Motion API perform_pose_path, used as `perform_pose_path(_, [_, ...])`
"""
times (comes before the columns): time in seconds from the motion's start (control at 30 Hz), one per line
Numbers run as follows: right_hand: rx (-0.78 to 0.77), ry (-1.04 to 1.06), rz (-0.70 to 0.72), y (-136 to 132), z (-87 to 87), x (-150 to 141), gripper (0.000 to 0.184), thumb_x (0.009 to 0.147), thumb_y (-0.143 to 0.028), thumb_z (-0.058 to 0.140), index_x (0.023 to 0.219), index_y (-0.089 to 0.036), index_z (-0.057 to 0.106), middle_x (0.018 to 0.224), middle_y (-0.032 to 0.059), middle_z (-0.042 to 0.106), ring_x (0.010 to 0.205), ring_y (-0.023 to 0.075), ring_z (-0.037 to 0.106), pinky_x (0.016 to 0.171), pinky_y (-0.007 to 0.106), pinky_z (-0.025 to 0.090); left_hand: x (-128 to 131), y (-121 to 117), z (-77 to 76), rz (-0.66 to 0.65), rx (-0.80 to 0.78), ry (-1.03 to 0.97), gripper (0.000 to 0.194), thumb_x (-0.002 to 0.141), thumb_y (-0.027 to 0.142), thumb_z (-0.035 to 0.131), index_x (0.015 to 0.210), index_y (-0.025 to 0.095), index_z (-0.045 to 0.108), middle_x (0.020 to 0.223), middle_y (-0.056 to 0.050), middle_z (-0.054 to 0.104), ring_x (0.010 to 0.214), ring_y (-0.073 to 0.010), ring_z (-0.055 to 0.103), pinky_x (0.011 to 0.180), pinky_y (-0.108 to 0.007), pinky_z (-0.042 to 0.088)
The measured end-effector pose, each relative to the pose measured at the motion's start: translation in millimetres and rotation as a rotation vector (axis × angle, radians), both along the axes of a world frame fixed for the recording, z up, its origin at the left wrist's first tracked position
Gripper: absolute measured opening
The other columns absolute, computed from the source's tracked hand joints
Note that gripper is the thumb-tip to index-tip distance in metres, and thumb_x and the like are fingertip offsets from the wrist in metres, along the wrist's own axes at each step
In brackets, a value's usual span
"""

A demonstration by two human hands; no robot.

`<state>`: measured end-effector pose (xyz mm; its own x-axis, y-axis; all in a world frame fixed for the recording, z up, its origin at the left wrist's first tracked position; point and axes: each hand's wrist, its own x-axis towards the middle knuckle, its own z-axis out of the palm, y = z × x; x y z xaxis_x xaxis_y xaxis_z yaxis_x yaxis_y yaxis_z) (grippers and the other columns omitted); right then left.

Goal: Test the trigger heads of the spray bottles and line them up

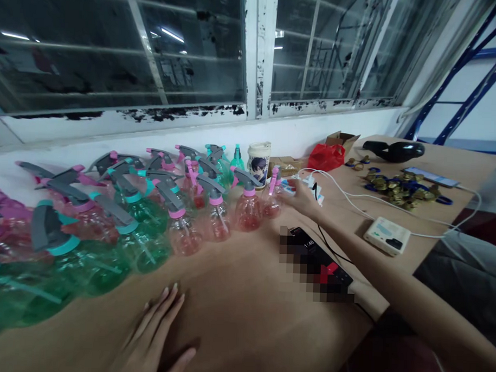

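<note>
On the tabletop (pixel 235 310), a pink bottle (pixel 273 204) stands beside the right fingers (pixel 293 198).

A cup (pixel 258 167) and red bag (pixel 327 156) sit by the bench's (pixel 231 310) back edge; a dark phone (pixel 315 258) and a white power bank (pixel 387 234) lie near its front edge.

Pink transparent spray bottles (pixel 248 213), green transparent spray bottles (pixel 148 250), grey levers (pixel 248 178), cream-white cup (pixel 258 152) with dark cartoon print, red bag (pixel 326 157), light-brown table (pixel 228 299)
</note>
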<state>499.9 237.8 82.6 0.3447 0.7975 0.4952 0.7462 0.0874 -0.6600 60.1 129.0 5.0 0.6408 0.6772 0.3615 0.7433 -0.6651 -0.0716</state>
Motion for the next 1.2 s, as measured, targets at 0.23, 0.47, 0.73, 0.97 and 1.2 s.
perform_pose_path(0.23, [-0.042,0.024,0.108,24.2,-0.3,-2.1,0.031,0.072,-0.041,0.066,0.091,-0.016,0.066,0.087,0.0089,0.071,0.081,0.0249,0.066,0.072,0.036,0.049,1.0,1.1,-0.9,0.021,-0.010,-0.014,0.083,0.081,0.058,0.054,0.148,0.026,0.015,0.146,-0.010,0.039,0.129,-0.0335,0.042,0.103,-0.052,0.035])
perform_pose_path(0.47, [0.040,0.060,0.093,-35.8,20.9,-5.3,0.034,0.075,-0.045,0.063,0.092,-0.016,0.063,0.089,0.0094,0.070,0.081,0.0239,0.065,0.069,0.033,0.049,4.2,1.4,0.4,0.007,0.018,-0.025,0.083,0.081,0.060,0.053,0.147,0.026,0.017,0.143,-0.010,0.043,0.125,-0.0337,0.047,0.101,-0.050,0.037])
perform_pose_path(0.73, [-0.026,0.043,0.386,-121.8,29.1,-110.4,0.032,0.075,-0.044,0.065,0.093,-0.018,0.059,0.083,0.0047,0.069,0.072,0.0204,0.065,0.061,0.029,0.047,25.2,-21.2,33.2,0.033,-0.110,-0.188,0.058,0.089,0.043,0.049,0.141,0.026,0.028,0.137,-0.008,0.050,0.123,-0.0291,0.048,0.103,-0.049,0.037])
perform_pose_path(0.97, [-0.014,-0.161,0.371,-144.8,16.8,-212.7,0.047,0.072,-0.060,0.060,0.090,-0.016,0.059,0.083,0.0070,0.068,0.070,0.0236,0.065,0.058,0.033,0.045,34.8,-41.6,41.6,0.052,-0.323,-0.445,0.072,0.085,0.043,0.057,0.143,0.024,0.020,0.133,-0.014,0.048,0.120,-0.0324,0.049,0.097,-0.052,0.042])
perform_pose_path(1.2, [-0.083,-0.358,0.296,-166.0,17.5,-225.6,0.065,0.070,-0.076,0.050,0.083,-0.014,0.064,0.085,0.0130,0.066,0.071,0.0281,0.065,0.056,0.035,0.045,37.1,-44.1,51.9,-0.061,-0.492,-0.572,0.063,0.074,0.038,0.073,0.129,0.028,0.044,0.128,-0.008,0.053,0.116,-0.0331,0.051,0.096,-0.054,0.042])
